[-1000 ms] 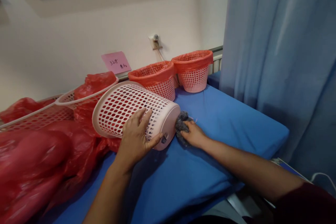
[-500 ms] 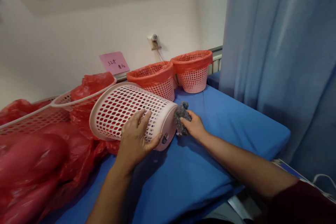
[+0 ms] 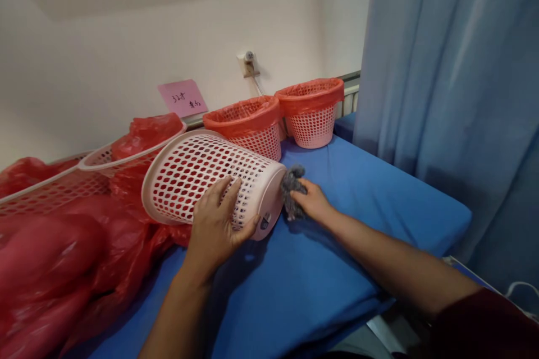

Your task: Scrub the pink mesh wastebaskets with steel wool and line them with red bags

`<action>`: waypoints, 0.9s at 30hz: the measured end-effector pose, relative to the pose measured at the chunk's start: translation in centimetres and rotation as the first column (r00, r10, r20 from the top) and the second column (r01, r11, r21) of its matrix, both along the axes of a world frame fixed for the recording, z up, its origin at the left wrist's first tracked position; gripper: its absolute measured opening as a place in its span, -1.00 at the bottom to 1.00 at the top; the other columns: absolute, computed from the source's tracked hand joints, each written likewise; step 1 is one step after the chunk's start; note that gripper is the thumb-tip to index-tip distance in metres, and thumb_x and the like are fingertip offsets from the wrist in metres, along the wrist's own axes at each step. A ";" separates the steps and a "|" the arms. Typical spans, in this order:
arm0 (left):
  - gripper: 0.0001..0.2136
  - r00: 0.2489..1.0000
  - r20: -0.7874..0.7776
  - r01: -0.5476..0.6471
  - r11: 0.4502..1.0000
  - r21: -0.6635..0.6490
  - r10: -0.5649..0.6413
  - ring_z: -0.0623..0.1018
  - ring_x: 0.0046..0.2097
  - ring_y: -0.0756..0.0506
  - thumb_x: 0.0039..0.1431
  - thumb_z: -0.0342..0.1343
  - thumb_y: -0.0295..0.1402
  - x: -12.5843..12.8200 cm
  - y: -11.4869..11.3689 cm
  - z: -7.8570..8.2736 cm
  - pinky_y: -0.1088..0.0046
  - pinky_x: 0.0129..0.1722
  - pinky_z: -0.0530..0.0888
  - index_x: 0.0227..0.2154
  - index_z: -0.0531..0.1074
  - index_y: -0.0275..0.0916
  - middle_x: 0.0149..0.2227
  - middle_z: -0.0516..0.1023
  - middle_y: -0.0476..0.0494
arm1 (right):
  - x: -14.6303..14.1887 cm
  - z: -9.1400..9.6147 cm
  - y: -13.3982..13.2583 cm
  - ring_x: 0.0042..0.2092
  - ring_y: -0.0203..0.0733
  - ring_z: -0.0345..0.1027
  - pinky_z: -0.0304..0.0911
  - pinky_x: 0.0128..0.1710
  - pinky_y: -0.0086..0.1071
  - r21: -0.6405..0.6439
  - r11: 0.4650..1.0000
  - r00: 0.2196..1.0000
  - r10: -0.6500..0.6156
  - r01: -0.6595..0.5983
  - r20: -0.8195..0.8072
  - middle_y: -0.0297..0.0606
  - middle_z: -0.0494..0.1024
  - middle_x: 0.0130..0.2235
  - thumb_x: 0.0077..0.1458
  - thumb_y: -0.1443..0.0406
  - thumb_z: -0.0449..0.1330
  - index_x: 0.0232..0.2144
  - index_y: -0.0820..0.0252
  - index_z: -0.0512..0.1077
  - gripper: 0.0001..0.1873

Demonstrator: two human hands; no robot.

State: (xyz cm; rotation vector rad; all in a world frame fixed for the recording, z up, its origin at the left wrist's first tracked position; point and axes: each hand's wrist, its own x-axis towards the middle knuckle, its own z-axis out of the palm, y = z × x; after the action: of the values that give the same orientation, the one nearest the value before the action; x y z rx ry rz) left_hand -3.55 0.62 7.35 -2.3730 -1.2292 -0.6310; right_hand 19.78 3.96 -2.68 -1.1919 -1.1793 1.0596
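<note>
A pale pink perforated wastebasket (image 3: pixel 213 171) lies tilted on its side, its base facing right. My left hand (image 3: pixel 217 216) grips it, fingers on the perforated wall and thumb by the base edge. Between the fingers and thumb of my right hand (image 3: pixel 309 199) is a bunched grey cloth (image 3: pixel 292 190), held against or very close to the basket's base. A small dark label (image 3: pixel 265 221) shows on the base. How much cloth is tucked inside my right hand is hidden.
Two baskets lined with red bags (image 3: pixel 244 118) stand behind on the blue-covered bed (image 3: pixel 370 185). Red plastic bags (image 3: pixel 63 252) and more baskets (image 3: pixel 95 160) crowd the left. A pink note (image 3: pixel 183 97) and a socket (image 3: pixel 249 64) are on the wall. A blue curtain (image 3: pixel 442 67) hangs right.
My right hand and the grey cloth have shifted very slightly at the basket's base. My left hand and the basket stay nearly in place; the view has moved a little.
</note>
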 end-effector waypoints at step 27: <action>-0.39 1.000 0.005 -0.017 1.000 0.004 0.017 0.39 0.25 -0.44 0.21 0.13 -0.06 -0.4 0.3 -0.5 -0.06 0.21 0.35 0.27 0.26 -0.20 0.27 0.33 -0.42 | -1.5 1.3 -4.1 0.15 -0.07 0.32 0.29 0.21 -0.11 0.604 0.785 0.949 -0.067 -0.140 0.307 -0.10 0.36 0.10 0.12 0.30 0.20 0.14 0.13 0.35 -0.50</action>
State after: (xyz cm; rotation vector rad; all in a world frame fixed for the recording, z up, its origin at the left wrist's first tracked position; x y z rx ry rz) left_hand -3.93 0.87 6.85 -2.3561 -1.2477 -0.6341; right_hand 18.28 -0.09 -1.36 -0.8156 -1.6457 0.4307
